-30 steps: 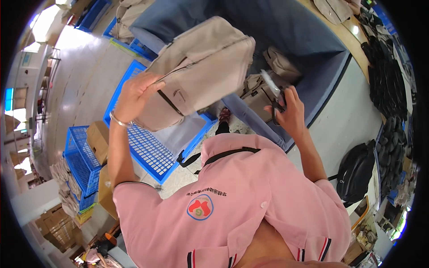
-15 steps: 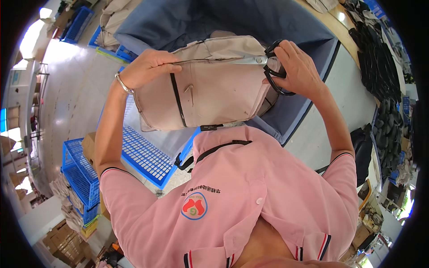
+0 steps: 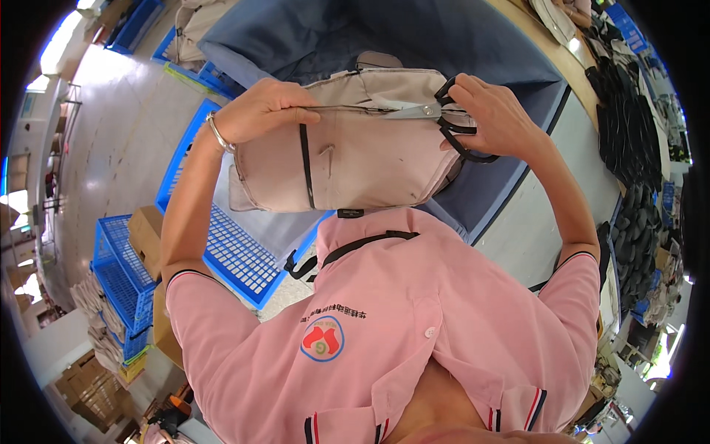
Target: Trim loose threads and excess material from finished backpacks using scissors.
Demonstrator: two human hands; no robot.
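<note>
A beige fabric bag point(image 3: 377, 159) with a black vertical strip and a dark-edged seam is held up before my chest. My left hand point(image 3: 270, 111) pinches that seam at the bag's upper left, thumb pressed along it. In my right hand point(image 3: 495, 118) are black-handled scissors point(image 3: 421, 112), my fingers through the loops. Their silver blades point left along the seam and lie against the fabric; whether they touch thread cannot be made out. A small zipper pull point(image 3: 327, 152) hangs on the bag's front.
Behind the bag stands a large bin with a blue-grey fabric lining point(image 3: 473, 44). A blue plastic crate point(image 3: 240, 255) is below my left forearm, and more blue crates point(image 3: 122, 274) stand farther left. Black pieces point(image 3: 629, 133) hang or lie along the right side.
The bag and both hands have shifted slightly to the right. The scissors' blades now look closer together along the seam. Both hands keep their hold.
</note>
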